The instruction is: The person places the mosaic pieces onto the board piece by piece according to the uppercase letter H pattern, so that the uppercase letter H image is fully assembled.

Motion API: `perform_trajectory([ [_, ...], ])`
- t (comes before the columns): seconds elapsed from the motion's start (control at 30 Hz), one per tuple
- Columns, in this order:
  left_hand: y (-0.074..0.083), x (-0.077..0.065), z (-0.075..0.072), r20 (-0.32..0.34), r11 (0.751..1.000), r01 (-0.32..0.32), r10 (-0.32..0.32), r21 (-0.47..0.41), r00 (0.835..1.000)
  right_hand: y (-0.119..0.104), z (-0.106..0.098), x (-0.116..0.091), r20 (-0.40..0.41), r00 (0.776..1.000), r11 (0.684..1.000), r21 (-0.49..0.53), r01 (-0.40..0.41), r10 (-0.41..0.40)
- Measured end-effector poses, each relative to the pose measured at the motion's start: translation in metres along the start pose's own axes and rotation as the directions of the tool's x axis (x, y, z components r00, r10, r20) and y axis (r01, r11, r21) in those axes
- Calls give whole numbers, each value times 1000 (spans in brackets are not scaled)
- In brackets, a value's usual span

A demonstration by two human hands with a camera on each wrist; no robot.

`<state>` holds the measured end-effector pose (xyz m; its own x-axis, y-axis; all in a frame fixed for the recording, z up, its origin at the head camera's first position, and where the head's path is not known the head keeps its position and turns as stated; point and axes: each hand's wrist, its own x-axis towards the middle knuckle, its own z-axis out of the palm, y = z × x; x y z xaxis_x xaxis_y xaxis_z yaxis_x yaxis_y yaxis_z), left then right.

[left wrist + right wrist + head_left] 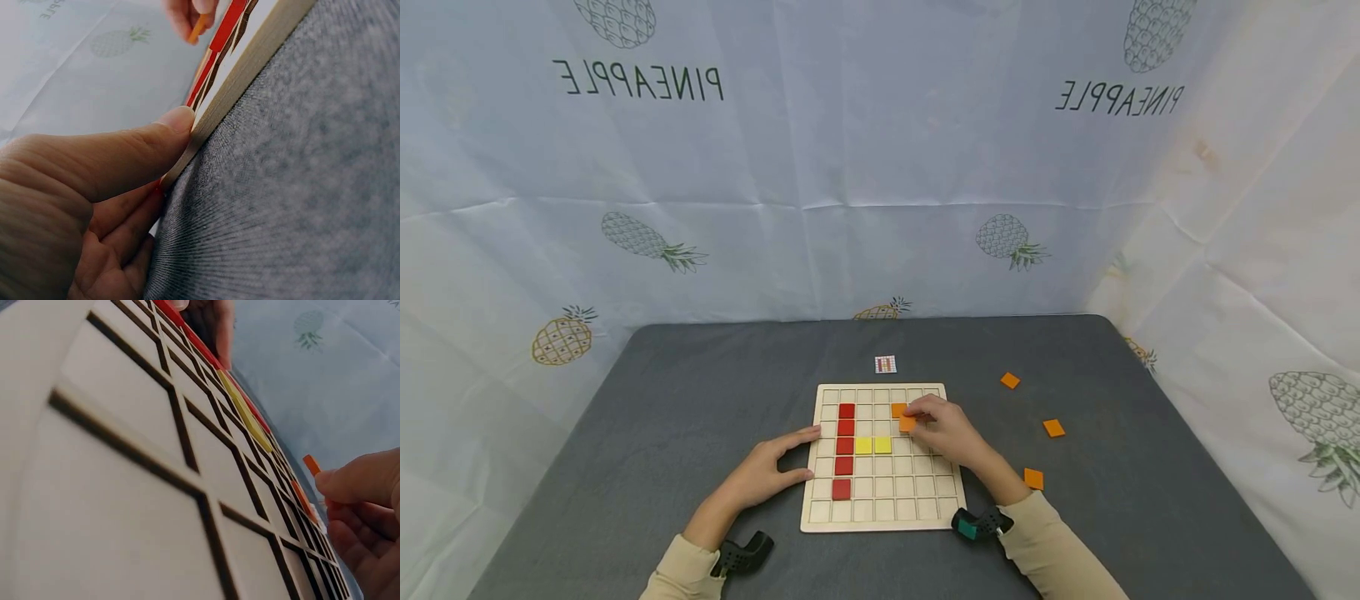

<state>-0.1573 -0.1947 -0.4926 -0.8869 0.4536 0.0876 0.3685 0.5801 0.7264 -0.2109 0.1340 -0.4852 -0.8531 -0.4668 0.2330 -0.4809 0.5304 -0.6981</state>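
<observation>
A pale wooden grid board [883, 510] lies on the grey table. My left hand [758, 475] touches the board's left edge with thumb and fingers spread; the left wrist view shows the thumb tip [178, 119] against the side. Between thumb and fingers, my right hand [951, 435] pinches an orange square tile [907, 424], which is raised above the board in the right wrist view. Another orange tile [898, 410] sits in a cell just beyond it. Several red tiles [845, 446] form a column at the left, and two yellow tiles [882, 445] run rightward from it.
Three loose orange tiles, one far [1011, 381], one middle [1054, 428] and one near [1033, 479], lie on the table right of the board. A small patterned card [885, 364] is behind the board. A pineapple-print curtain [865, 150] hangs behind the table.
</observation>
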Motion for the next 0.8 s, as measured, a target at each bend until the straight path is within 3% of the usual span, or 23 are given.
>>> perform_trajectory([
  [0.8, 0, 0, -1, -2, 1000, -6, 6, 6, 1000, 0, 13, 5, 54, 999, 993, -116, 7, -1],
])
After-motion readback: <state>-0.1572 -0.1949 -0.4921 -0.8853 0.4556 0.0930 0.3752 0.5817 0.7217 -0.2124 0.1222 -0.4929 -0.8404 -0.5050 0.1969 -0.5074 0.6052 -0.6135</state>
